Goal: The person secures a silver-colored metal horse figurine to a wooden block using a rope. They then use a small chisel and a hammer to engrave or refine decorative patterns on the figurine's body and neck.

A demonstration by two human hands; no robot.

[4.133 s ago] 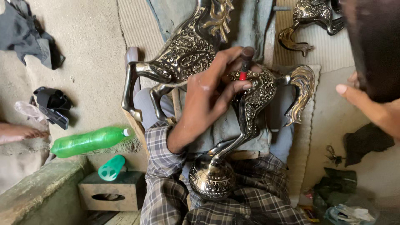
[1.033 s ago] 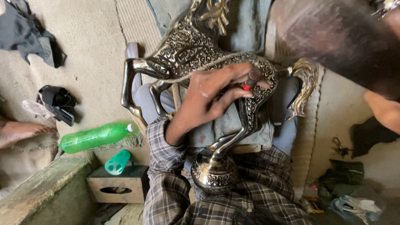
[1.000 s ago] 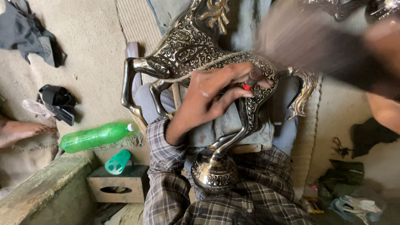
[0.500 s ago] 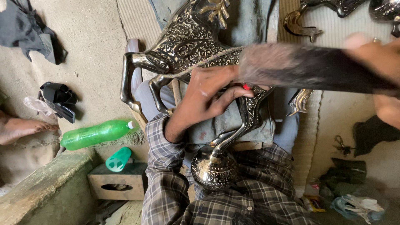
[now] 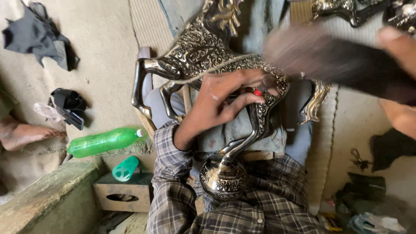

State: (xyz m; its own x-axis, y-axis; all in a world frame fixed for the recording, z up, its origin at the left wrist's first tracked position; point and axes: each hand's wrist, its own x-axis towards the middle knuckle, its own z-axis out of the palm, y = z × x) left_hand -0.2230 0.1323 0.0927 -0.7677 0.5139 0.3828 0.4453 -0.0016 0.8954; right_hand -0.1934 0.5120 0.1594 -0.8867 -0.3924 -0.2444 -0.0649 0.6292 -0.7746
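Left hand [image 5: 225,102] spread on ornate metal horse [image 5: 203,56], fingers gripping a red-tipped tool [image 5: 258,92]. Right hand [image 5: 401,47] clutching blurred dark brush [image 5: 329,56].

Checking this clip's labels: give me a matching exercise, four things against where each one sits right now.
Things:
1 green plastic bottle
2 left hand
3 round engraved base
4 blurred dark tool

Places:
A in the right hand, upper right
B on the person's lap
C on the metal horse's body
D lying on the floor, left

Pairs: 1-D, 2-C, 3-B, 4-A
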